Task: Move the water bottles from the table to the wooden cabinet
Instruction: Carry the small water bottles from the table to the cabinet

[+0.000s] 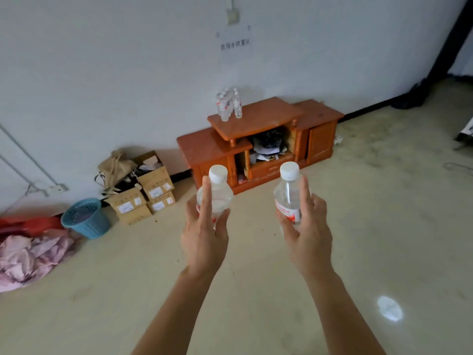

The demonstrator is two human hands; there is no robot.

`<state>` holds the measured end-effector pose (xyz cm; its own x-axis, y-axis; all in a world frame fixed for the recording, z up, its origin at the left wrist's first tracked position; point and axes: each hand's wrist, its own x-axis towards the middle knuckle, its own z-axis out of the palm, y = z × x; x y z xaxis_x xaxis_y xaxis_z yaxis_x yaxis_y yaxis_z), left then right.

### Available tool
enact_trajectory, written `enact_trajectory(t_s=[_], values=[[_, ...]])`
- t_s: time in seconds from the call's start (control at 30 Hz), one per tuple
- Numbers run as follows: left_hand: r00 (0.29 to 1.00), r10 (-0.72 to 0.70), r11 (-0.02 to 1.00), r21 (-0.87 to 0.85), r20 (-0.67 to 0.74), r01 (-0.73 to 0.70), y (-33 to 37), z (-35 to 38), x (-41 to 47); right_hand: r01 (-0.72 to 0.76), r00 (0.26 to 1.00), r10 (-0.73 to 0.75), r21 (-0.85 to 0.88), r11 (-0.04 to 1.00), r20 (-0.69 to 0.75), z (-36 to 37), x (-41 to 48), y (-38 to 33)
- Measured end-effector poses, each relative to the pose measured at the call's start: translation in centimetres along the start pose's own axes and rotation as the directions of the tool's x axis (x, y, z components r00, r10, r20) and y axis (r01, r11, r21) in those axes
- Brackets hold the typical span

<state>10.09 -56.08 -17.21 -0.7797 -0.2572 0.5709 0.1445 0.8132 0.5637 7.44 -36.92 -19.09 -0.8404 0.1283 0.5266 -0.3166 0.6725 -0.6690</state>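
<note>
Carrying two water bottles toward the wooden cabinet [258, 142].

My left hand [204, 237] is clamped on one water bottle [216, 193], my right hand [305, 231] on a second bottle [289, 193]. Both are held mid-air over the floor [384, 226], well short of the cabinet. I grip each low on the body, probably so it sets down base first. Long axes near vertical, white caps up. A cluster of bottles [229, 103] already stands on the cabinet's raised top.

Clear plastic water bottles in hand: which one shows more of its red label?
The clear white-capped bottle in the right hand; the left hand covers most of the other bottle's label.
</note>
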Motion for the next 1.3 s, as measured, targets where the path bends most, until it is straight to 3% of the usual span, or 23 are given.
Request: enact_trajectory(t_s=[0.17,0.37,0.7,1.0,1.3], values=[[0.998,-0.036,0.999,-0.026,-0.044,0.035,-1.6,4.2,8.6,-0.012,1.0,0.012,0.014,1.0,-0.012,4.0,8.9,1.7],[0.995,-0.09,0.993,-0.084,-0.047,0.086,-8.1,12.9,20.5,0.022,1.0,-0.022,0.009,1.0,-0.012,14.3,20.9,4.4],[0.999,0.004,0.988,-0.152,0.039,0.002,-14.8,26.2,43.9,0.001,0.997,-0.008,-0.086,0.996,-0.078,28.6,40.8,7.6],[0.978,-0.071,0.976,-0.189,0.194,0.108,-19.1,42.0,57.2,-0.13,0.979,0.125,-0.023,0.991,-0.162,38.0,55.8,16.9],[0.966,-0.13,0.98,-0.118,0.223,0.159,-20.8,57.7,74.2,-0.149,0.988,0.149,0.014,0.989,-0.048,47.4,76.5,27.9]])
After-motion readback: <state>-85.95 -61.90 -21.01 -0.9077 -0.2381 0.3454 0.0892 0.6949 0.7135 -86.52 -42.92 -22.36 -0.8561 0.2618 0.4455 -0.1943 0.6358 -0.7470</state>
